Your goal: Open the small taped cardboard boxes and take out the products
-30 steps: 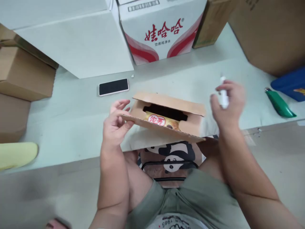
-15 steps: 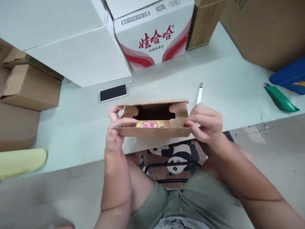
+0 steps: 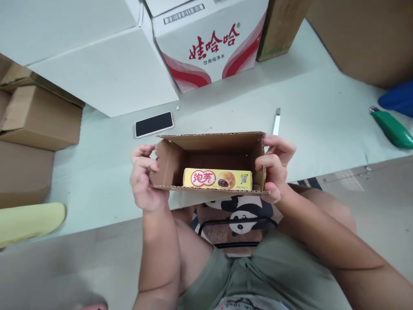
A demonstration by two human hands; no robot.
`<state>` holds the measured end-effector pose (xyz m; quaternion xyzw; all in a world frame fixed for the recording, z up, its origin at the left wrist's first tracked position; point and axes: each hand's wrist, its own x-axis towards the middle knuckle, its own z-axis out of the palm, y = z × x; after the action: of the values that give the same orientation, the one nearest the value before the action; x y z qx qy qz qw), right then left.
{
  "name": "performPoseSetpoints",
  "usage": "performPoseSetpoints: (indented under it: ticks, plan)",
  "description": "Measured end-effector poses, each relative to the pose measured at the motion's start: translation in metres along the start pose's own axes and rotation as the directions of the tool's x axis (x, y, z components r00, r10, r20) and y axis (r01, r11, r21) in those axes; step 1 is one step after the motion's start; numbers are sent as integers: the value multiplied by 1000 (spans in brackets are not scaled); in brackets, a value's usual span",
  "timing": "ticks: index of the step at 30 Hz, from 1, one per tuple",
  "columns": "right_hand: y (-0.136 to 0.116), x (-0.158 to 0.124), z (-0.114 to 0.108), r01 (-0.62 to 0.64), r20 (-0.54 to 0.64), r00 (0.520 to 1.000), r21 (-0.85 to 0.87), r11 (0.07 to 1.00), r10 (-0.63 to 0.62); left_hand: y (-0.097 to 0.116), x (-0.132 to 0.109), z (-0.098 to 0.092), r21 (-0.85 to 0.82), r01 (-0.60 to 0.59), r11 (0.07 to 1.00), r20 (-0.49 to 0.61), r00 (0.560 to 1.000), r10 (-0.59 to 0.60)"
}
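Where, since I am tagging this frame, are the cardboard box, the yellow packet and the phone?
cardboard box (image 3: pixel 209 142): head view, on its far inner wall.
yellow packet (image 3: pixel 217 179): head view, middle of its printed front.
phone (image 3: pixel 154 124): head view, centre of its dark screen.

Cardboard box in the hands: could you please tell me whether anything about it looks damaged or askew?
Nothing stands out. The cardboard box is held open and roughly level between the left hand and the right hand. Its walls look intact, and the yellow snack pack lies straight along the near wall.
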<state>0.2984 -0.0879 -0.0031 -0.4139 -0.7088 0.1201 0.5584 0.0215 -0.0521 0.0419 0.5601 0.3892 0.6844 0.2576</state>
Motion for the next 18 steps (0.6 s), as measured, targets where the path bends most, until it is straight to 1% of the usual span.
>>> performPoseSetpoints:
  ticks: [2, 3, 4, 5, 6, 7, 8, 9, 10, 11, 12, 13, 14, 15, 16, 17, 18]
  plan:
    - [-3, 6, 1, 166, -168, 974, 90, 982, -150, 4, 3, 0, 78, 26, 997, -68, 997, -21]
    - [-5, 10, 0, 214, -202, 961, 116, 970, -188, 11, 6, 1, 122, 19, 992, -79, 997, -9]
    - [-7, 13, -1, 228, -195, 960, 133, 964, -200, 20, 10, 2, 158, -19, 987, -69, 997, 31]
    - [-8, 15, -3, 227, -178, 963, 147, 963, -200, 34, 16, 4, 189, -81, 979, -37, 995, 90]
    - [-8, 15, -4, 222, -159, 967, 155, 963, -197, 51, 22, 8, 223, -154, 963, 31, 988, 151]
    - [-8, 15, -5, 217, -147, 970, 157, 963, -195, 70, 30, 14, 263, -228, 937, 148, 970, 194]
    - [-7, 14, -4, 211, -138, 972, 153, 965, -191, 89, 39, 22, 312, -281, 907, 310, 933, 183]
    - [-5, 12, -4, 203, -132, 974, 148, 968, -184, 108, 48, 34, 378, -309, 873, 512, 855, 81]
    - [-3, 10, -2, 194, -130, 976, 144, 970, -175, 125, 58, 48, 449, -334, 829, 695, 713, -89]
    - [-1, 9, 0, 187, -131, 977, 145, 972, -168, 137, 67, 63, 498, -366, 787, 806, 530, -263]
    - [0, 8, 2, 182, -132, 978, 152, 972, -162, 144, 75, 79, 529, -392, 753, 844, 339, -417]
    - [0, 7, 3, 179, -133, 978, 160, 971, -158, 146, 81, 95, 545, -413, 730, 832, 161, -531]
    - [0, 7, 4, 175, -132, 979, 168, 970, -154, 144, 86, 109, 556, -421, 717, 793, 10, -609]
    - [-1, 6, 4, 170, -129, 980, 173, 970, -149, 138, 88, 121, 569, -419, 708, 743, -106, -661]
    - [-3, 6, 4, 165, -122, 982, 171, 971, -145, 130, 88, 130, 581, -415, 701, 699, -188, -690]
    - [-6, 5, 3, 165, -115, 982, 163, 973, -148, 121, 85, 137, 592, -424, 686, 655, -243, -716]
    - [-9, 3, 1, 172, -108, 982, 149, 974, -157, 112, 81, 140, 601, -455, 657, 612, -268, -745]
